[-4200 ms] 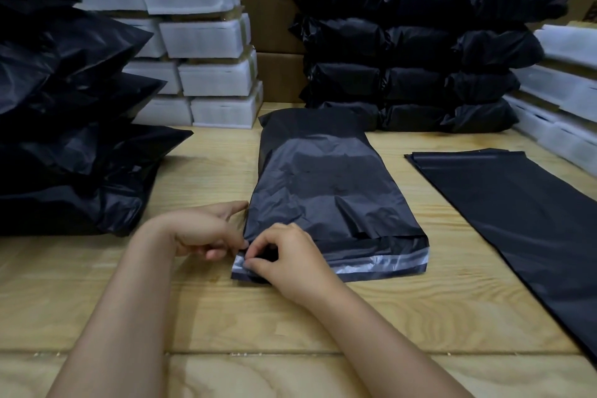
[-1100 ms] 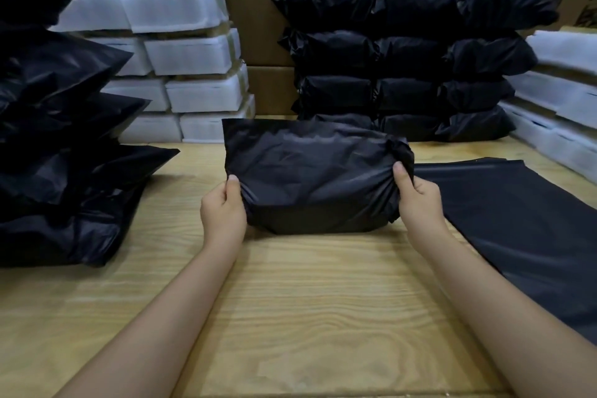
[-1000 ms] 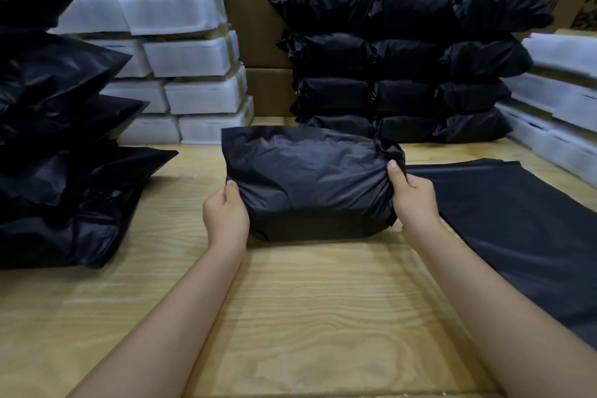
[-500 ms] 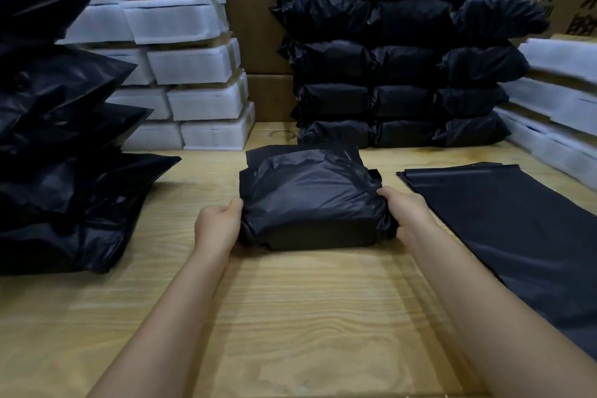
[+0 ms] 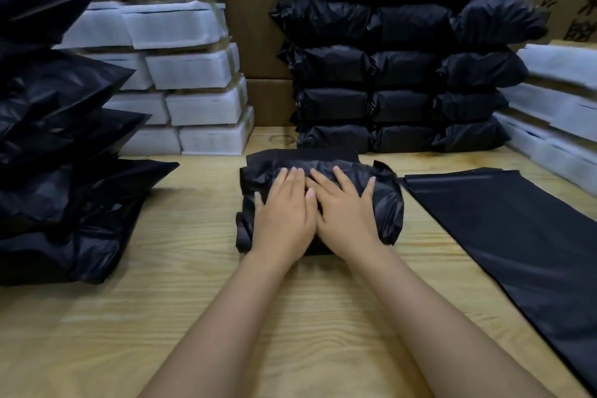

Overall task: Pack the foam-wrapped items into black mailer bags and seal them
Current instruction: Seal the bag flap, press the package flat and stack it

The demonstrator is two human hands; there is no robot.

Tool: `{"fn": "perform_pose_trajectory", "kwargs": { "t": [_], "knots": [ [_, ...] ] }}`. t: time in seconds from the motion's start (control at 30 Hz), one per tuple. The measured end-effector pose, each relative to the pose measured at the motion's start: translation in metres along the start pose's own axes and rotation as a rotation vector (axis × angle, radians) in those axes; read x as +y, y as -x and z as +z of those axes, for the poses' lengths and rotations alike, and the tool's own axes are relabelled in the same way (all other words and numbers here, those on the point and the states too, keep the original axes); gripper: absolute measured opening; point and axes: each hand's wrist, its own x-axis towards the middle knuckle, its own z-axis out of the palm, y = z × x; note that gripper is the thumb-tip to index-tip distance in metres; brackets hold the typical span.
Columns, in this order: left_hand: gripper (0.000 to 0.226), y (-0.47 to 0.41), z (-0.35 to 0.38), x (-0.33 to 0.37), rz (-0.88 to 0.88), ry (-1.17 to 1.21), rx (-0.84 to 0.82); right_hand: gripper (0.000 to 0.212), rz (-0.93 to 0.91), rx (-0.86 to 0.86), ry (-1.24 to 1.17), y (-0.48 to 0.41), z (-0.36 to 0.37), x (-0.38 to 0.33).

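A packed black mailer bag (image 5: 386, 203), folded around its contents into a compact bundle, lies on the wooden table (image 5: 290, 317) in front of me. My left hand (image 5: 282, 213) and my right hand (image 5: 345, 210) press flat on its top side by side, fingers straight and spread. An empty black mailer bag (image 5: 523, 242) lies flat on the table to the right. Foam-wrapped items (image 5: 193, 81) are stacked at the back left.
Packed black bundles (image 5: 403, 74) are stacked in rows at the back centre against cardboard boxes (image 5: 255, 26). A loose pile of black bags (image 5: 58, 155) fills the left side. More white foam-wrapped items (image 5: 555, 107) are stacked at the far right.
The long bag was turned sideways and folded into a bundle. Half a second ago my hands gripped its two ends; now both lie flat on top of it.
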Motion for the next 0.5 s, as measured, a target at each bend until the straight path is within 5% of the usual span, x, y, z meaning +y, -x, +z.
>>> {"fn": "perform_pose_trajectory", "kwargs": {
  "t": [0.5],
  "knots": [
    [0.053,0.008,0.010,-0.018,-0.264,0.411,0.098,0.066,0.472,0.283,-0.620,0.013,0.019,0.020]
  ]
}}
